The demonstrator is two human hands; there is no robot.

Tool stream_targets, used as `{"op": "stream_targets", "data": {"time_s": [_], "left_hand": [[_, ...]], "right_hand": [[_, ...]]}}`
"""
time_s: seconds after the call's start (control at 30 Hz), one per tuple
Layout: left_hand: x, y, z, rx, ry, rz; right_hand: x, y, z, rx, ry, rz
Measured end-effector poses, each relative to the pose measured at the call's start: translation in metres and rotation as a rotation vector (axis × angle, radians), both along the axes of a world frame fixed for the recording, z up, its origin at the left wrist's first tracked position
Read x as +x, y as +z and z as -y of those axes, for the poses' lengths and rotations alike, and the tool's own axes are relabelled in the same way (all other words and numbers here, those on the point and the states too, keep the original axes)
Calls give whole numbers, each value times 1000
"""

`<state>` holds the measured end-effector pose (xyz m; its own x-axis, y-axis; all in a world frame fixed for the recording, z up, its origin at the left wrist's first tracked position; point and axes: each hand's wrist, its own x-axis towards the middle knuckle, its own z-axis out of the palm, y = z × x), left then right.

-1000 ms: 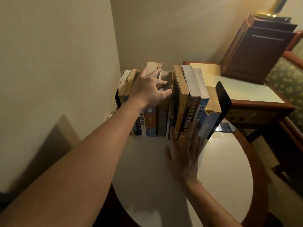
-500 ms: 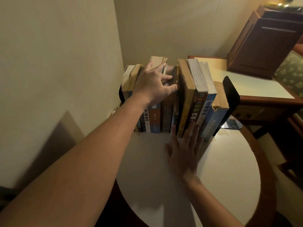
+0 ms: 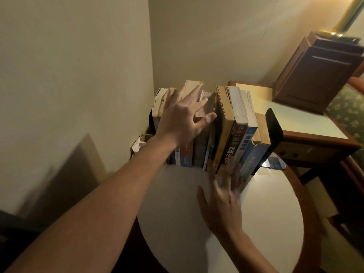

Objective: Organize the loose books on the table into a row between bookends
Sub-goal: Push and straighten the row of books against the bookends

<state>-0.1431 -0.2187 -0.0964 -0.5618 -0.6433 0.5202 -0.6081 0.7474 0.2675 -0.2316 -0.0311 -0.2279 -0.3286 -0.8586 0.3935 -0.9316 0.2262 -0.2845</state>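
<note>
On the round table (image 3: 275, 223), over by the wall corner, the books (image 3: 226, 125) are standing spines-out in a single row. The black right bookend (image 3: 274, 131) is bracing the end volumes, which are tilting toward it. The left bookend (image 3: 150, 120) is only peeking out as a dark edge behind the first book.

Now the hands. The left hand (image 3: 183, 119) is lying spread over the tops of the left-side volumes, fingers straight, gripping nothing, with the thumb reaching toward a dark gap in the middle of the row. The right hand (image 3: 222, 201), blurred, is sitting flat and open low over the table, fingertips touching the feet of the spines on the right side.

By the look of it, the shelving itself is finishing up and the squaring of the row is what's going on. The next move is probably calling for a firm, even push. That means closing the middle gap, standing the leaning right-side volumes upright, and sliding the right bookend in tight so nothing is tipping.
</note>
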Motion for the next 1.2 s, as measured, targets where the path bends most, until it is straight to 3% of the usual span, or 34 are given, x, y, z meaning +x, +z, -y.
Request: {"op": "stream_targets", "data": {"time_s": [0.07,0.13,0.23,0.37,0.47,0.6,0.83,1.2], "left_hand": [[15,-17,-19,-135,54,-271],[26,-41,-40,-140,205,-529],[32,-74,-60,207,474,-867],[20,-100,-49,477,420,-1098],[0,-104,-36,519,352,-1188],[-34,-94,-40,418,490,-1233],[-72,-100,-26,280,661,-1207],[-88,-108,-7,156,801,-1198]], "right_hand": [[-6,28,-7,-52,130,4],[-17,60,-4,-110,252,-56],[-28,110,14,-155,415,-163],[-36,162,54,-101,596,-266],[-36,187,90,-42,656,-217],[-25,209,139,84,646,-152],[0,201,229,589,496,-138],[2,196,234,662,493,-376]]}}
